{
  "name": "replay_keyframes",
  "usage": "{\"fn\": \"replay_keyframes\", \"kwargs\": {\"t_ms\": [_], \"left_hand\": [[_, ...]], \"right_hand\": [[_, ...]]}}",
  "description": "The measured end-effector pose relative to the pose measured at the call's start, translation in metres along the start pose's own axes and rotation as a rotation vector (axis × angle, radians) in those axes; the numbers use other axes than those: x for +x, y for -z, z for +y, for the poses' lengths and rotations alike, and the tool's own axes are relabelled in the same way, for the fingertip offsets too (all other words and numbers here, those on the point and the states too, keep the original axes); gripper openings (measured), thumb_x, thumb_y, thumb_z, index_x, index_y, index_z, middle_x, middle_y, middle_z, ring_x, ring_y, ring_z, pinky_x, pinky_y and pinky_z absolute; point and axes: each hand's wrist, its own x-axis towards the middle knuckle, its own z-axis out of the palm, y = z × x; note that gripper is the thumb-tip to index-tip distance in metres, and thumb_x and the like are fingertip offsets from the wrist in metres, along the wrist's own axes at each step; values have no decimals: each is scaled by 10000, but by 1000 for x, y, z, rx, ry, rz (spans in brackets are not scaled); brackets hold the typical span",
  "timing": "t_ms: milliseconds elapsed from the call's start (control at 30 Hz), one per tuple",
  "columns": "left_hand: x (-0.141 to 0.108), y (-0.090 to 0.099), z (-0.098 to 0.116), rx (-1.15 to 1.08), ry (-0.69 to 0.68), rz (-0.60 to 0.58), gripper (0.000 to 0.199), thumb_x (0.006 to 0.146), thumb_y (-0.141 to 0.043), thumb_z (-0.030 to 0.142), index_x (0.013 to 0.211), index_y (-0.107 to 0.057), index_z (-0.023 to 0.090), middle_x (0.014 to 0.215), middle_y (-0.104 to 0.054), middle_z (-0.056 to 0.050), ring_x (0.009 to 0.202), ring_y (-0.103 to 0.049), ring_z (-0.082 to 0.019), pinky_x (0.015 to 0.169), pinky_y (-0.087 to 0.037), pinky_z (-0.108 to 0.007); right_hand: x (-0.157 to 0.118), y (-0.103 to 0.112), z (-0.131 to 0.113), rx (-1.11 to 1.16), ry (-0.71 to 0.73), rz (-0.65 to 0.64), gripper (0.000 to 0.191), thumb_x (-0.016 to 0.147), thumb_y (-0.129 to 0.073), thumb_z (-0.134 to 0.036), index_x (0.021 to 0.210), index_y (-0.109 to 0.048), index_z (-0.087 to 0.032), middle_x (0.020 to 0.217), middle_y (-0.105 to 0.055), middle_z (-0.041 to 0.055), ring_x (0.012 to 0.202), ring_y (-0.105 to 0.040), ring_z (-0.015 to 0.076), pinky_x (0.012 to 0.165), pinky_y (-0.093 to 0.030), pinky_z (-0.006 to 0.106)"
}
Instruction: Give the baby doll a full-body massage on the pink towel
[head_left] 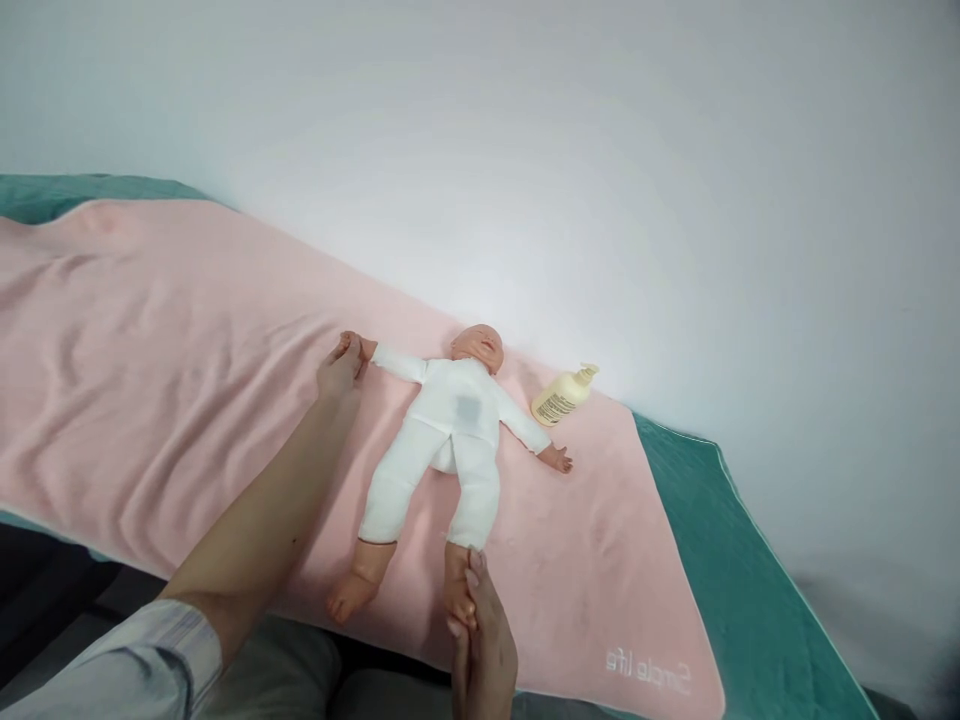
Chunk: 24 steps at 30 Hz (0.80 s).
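A baby doll point(457, 400) with a white cloth body lies on its back on a pink blanket point(225, 300), arms and legs spread. My left hand point(342, 366) is closed around the doll's hand on the left side of the view. At the bottom, my right hand point(484, 640) has its fingers around the doll's foot on the right side. The doll's other foot and other hand rest on the blanket, untouched.
A pale yellow pump bottle point(559, 398) lies tilted beside the doll's arm, near the wall point(600, 180). Under the pink blanket, a green cloth point(720, 530) shows at the right and far left. My legs are below the near edge.
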Motion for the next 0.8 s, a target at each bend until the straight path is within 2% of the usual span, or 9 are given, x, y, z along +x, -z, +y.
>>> {"fn": "replay_keyframes", "kwargs": {"t_ms": [100, 200, 433, 533, 667, 800], "left_hand": [[-5, -2, 2, -82, 64, 63, 132, 817, -690, 275, 908, -638, 195, 1029, -671, -74, 1037, -642, -183, 942, -520, -343], [-13, -5, 9, -66, 58, 57, 167, 809, -695, 293, 916, -644, 175, 1032, -667, -88, 1034, -641, -186, 940, -514, -336], [-39, -18, 32, 94, -165, 41, 343, 681, -774, 286, 987, -682, 162, 1034, -688, -74, 1038, -634, -220, 964, -487, -362], [-51, -27, 38, 148, -251, -35, 369, 668, -768, 260, 1010, -682, 152, 1030, -696, -81, 1002, -649, -230, 924, -512, -368], [-71, -37, 41, 206, -364, -193, 342, 700, -731, 237, 1028, -678, 158, 1056, -700, -79, 1002, -652, -218, 929, -513, -363], [-87, -40, 40, 365, -443, -278, 295, 742, -714, 277, 1024, -703, 188, 1062, -711, -56, 1018, -645, -225, 955, -489, -381]], "right_hand": [[-23, -12, 5, 3, -100, 54, 434, 970, -425, -286, 1400, -430, -339, 1304, -590, 61, 1131, -614, 264, 830, -600, 406], [-31, -22, 2, 23, -197, 96, 394, 966, -439, -352, 1356, -496, -347, 1239, -636, 55, 1075, -648, 270, 807, -603, 404], [-25, -25, 0, 18, -122, 157, 402, 967, -449, -306, 1368, -475, -330, 1267, -620, 43, 1130, -617, 250, 853, -582, 366], [-14, -17, 4, 8, -120, 168, 395, 979, -408, -256, 1370, -462, -269, 1312, -584, 82, 1167, -591, 253, 864, -577, 376], [18, -6, 9, -34, -116, 170, 366, 980, -412, -242, 1338, -475, -208, 1297, -589, 124, 1167, -591, 258, 853, -578, 388], [58, -4, 11, -57, -95, 365, 377, 977, -436, -270, 1339, -471, -169, 1218, -635, 144, 1104, -630, 247, 823, -581, 377]]}}
